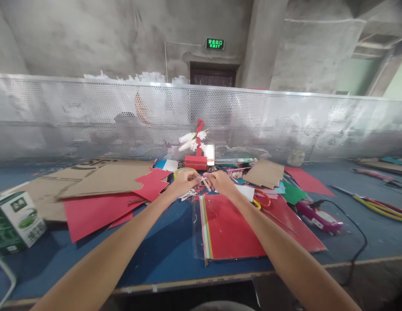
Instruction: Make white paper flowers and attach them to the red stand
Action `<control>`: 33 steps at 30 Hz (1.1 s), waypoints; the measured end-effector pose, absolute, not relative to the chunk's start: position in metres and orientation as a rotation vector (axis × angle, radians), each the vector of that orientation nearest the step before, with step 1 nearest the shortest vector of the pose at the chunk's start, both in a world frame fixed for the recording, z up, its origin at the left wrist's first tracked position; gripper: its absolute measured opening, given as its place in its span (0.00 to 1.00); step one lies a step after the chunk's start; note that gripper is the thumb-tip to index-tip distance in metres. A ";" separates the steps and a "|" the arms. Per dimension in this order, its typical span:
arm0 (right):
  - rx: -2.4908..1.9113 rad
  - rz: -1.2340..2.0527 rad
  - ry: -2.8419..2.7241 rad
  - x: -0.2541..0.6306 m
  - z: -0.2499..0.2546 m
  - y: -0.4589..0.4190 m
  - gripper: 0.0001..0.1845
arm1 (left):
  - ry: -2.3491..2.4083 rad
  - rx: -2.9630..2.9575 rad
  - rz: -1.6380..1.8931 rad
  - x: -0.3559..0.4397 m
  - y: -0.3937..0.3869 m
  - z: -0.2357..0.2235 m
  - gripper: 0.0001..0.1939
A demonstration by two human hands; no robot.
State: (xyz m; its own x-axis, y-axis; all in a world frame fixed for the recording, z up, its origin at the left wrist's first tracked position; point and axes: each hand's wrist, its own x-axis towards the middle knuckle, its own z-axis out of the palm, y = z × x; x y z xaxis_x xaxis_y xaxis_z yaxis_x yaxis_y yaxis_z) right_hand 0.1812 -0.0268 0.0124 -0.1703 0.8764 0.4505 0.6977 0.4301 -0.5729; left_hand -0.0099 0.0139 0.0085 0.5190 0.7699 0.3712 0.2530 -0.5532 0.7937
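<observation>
Both arms reach forward over the blue table, and the hands nearly meet at its middle. My left hand [187,181] is closed in a pinch on one end of a small pale strip [206,185]. The fingers of my right hand [221,181] pinch the same strip from the other side. Its material is too small to make out. Just behind my left hand lies a roll of yellowish tape [180,172]. White scraps [188,195] are scattered below the left hand. Beyond the hands stands a red box [196,162] with a red upright and white flowers [188,141].
Cardboard [103,179] and red sheets [100,211] lie left, near a green-white carton [21,220]. A clear packet of red sheets [235,229] is in front. To the right are yellow-red handled scissors [262,198], a purple device [319,217] with cord, and pliers [376,205]. A perforated metal screen [90,116] stands behind.
</observation>
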 end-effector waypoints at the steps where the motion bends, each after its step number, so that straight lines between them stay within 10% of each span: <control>1: -1.332 0.319 -1.929 0.181 0.012 -0.027 0.32 | 0.839 2.072 0.964 -0.010 0.014 0.008 0.15; 11: -1.097 0.360 -1.909 0.181 0.012 -0.026 0.09 | 0.844 2.064 0.943 -0.013 0.019 0.007 0.15; 29: -1.370 0.317 -1.993 0.185 0.012 -0.027 0.35 | 0.874 2.231 0.858 -0.016 0.018 0.009 0.15; 33: -1.210 0.384 -2.009 0.183 0.015 -0.032 0.24 | 0.884 2.247 0.850 -0.016 0.019 0.008 0.15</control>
